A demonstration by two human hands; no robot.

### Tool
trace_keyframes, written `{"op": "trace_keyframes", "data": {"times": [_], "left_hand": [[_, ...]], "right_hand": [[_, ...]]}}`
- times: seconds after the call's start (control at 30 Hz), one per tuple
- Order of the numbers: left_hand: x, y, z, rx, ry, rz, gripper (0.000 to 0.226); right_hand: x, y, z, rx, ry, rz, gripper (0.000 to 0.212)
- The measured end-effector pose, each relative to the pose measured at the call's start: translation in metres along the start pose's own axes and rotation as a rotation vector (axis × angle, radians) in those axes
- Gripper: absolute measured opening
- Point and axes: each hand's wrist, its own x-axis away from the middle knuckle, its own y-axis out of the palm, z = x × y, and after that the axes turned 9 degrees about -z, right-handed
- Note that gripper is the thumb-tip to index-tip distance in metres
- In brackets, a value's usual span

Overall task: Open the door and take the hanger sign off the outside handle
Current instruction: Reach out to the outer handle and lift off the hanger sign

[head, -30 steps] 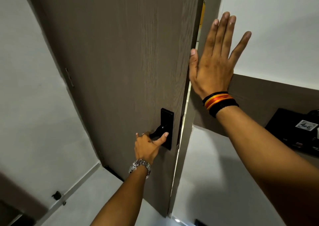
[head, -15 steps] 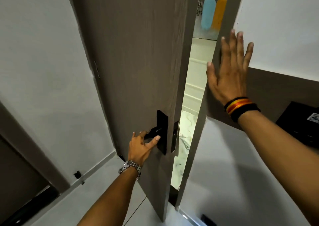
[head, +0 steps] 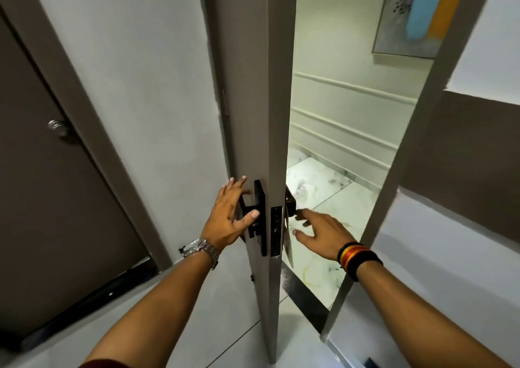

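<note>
The hanger sign (head: 288, 239) hangs from the outside handle (head: 291, 203), long axis vertical, seen nearly edge-on, lower end pointing to 6 o'clock. The door (head: 257, 86) stands open, edge toward the camera. The right hand (head: 323, 234), at 3 o'clock of the sign, is open with fingers spread, just beside the sign; contact cannot be determined. The left hand (head: 228, 217), at 9 o'clock, is open, fingers loosely on the inside handle (head: 254, 213).

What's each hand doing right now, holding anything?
Left hand: open, fingers spread against the black inside door handle, not gripping.
Right hand: open, empty, reaching toward the black outside handle and pale hanger sign.
</note>
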Motion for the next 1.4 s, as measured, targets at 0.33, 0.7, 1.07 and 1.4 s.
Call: {"op": "trace_keyframes", "data": {"times": [0.33, 0.7, 1.07, 1.4], "left_hand": [[0.051, -0.022, -0.009, 0.075, -0.079, 0.176, 0.057], [0.067, -0.035, -0.039, 0.085, -0.147, 0.256, 0.070], [0.073, -0.044, -0.040, 0.117, -0.149, 0.231, 0.060], [0.064, -0.034, -0.022, 0.101, -0.016, 0.143, 0.057]], "right_hand": [[-0.014, 0.040, -0.060, 0.093, -0.119, -0.153, 0.057], [-0.005, 0.089, -0.107, 0.299, -0.084, 0.165, 0.039], [-0.035, 0.087, -0.096, 0.092, -0.020, 0.218, 0.040], [-0.106, 0.020, -0.079, 0.212, 0.128, 0.142, 0.030]]}}
